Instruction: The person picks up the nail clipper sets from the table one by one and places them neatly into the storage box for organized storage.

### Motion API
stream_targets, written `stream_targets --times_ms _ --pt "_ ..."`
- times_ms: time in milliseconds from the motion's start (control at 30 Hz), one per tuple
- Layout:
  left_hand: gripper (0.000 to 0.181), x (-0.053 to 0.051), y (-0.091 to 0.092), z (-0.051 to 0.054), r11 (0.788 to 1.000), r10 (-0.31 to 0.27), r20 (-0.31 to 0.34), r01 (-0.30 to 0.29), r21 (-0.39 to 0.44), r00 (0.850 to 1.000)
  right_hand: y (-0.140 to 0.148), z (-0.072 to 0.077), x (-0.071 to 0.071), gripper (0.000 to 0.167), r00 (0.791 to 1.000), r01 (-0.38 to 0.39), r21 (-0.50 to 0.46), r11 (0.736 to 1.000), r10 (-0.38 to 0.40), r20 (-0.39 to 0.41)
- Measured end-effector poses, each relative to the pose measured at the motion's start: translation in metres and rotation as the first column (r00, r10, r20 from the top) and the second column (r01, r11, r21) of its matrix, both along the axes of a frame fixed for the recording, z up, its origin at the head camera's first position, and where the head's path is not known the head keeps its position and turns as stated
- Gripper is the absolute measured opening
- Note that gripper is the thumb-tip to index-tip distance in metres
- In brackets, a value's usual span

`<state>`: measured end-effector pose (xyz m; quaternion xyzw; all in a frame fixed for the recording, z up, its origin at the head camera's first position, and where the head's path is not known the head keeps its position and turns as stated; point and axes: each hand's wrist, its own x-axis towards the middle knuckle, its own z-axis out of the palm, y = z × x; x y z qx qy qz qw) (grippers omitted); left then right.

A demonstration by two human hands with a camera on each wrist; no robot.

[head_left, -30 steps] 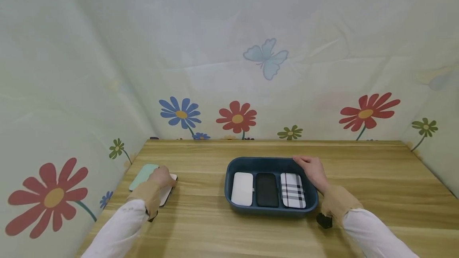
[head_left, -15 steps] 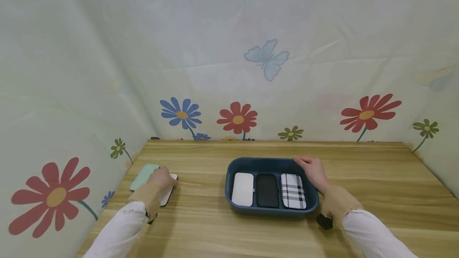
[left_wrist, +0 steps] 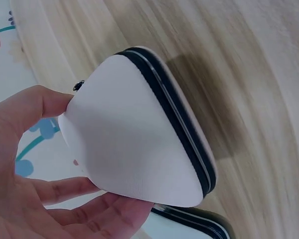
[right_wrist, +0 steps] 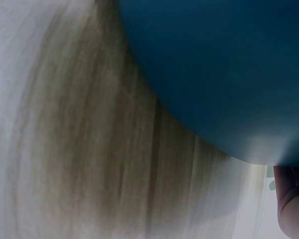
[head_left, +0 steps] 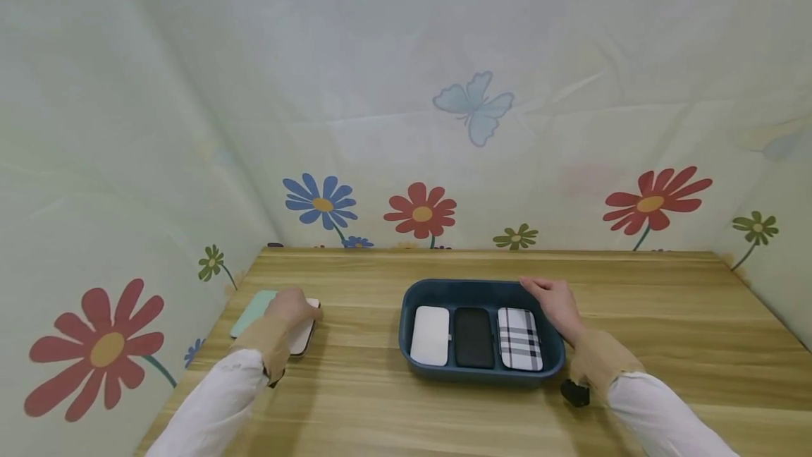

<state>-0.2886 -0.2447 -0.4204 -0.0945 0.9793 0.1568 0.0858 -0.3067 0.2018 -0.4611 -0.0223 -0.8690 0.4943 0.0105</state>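
Note:
In the left wrist view my left hand (left_wrist: 65,184) grips a pale pink flat case (left_wrist: 124,134) by its edges, thumb on one side and fingers on the other. The case has rounded corners and a dark rim with a metal line, and it casts a shadow on the wood. Partly behind the hand lies a mint-green case (head_left: 254,312) on the table. My right hand (head_left: 558,309) holds the back right rim of a dark blue oval tub (head_left: 488,374); the fingertips are partly hidden in the right wrist view.
Side by side in the tub stand a white case (head_left: 431,336), a black case (head_left: 474,338) and a plaid case (head_left: 520,338). The wooden table (head_left: 368,415) meets a flower-printed cloth (head_left: 539,161) at the back and left.
My left hand has raised the pale pink case slightly and shifted it a little to the right and back. The right hand stays on the tub's rim.

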Motion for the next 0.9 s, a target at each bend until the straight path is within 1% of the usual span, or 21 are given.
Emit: stream_targets --times_ms 167,267,367,467,567,733,900 --pt "0.04 -0.003 0.007 0.004 1.0 -0.012 -0.019 0.012 0.006 1.0 0.0 0.001 0.0 0.063 1.0 0.002 0.013 1.0 -0.002 -0.003" --pt "0.041 -0.004 0.012 0.006 1.0 -0.018 -0.036 0.019 0.008 0.999 -0.001 0.001 0.0 0.066 1.0 0.004 0.017 1.0 -0.004 -0.001" --pt "0.044 -0.006 0.015 0.008 1.0 -0.013 -0.035 0.014 0.017 0.999 0.0 0.001 0.0 0.069 1.0 0.002 0.015 1.0 -0.002 0.001" --pt "0.046 -0.008 0.019 0.009 1.0 -0.02 -0.035 0.021 0.011 0.999 0.0 -0.001 0.0 0.07 1.0 0.003 0.012 1.0 -0.003 0.007" --pt "0.045 -0.01 0.021 0.01 1.0 -0.031 -0.031 0.031 0.001 0.999 0.001 -0.004 0.0 0.071 1.0 0.006 0.012 1.0 -0.006 0.007" --pt "0.039 -0.01 0.026 0.013 0.999 -0.045 -0.031 0.045 0.0 0.999 0.0 -0.005 0.001 0.068 1.0 0.006 0.019 1.0 -0.006 0.0" --pt "0.037 -0.01 0.031 0.018 0.998 -0.063 -0.047 0.062 -0.011 0.997 0.0 -0.004 0.001 0.06 1.0 0.008 0.021 1.0 -0.008 -0.004"
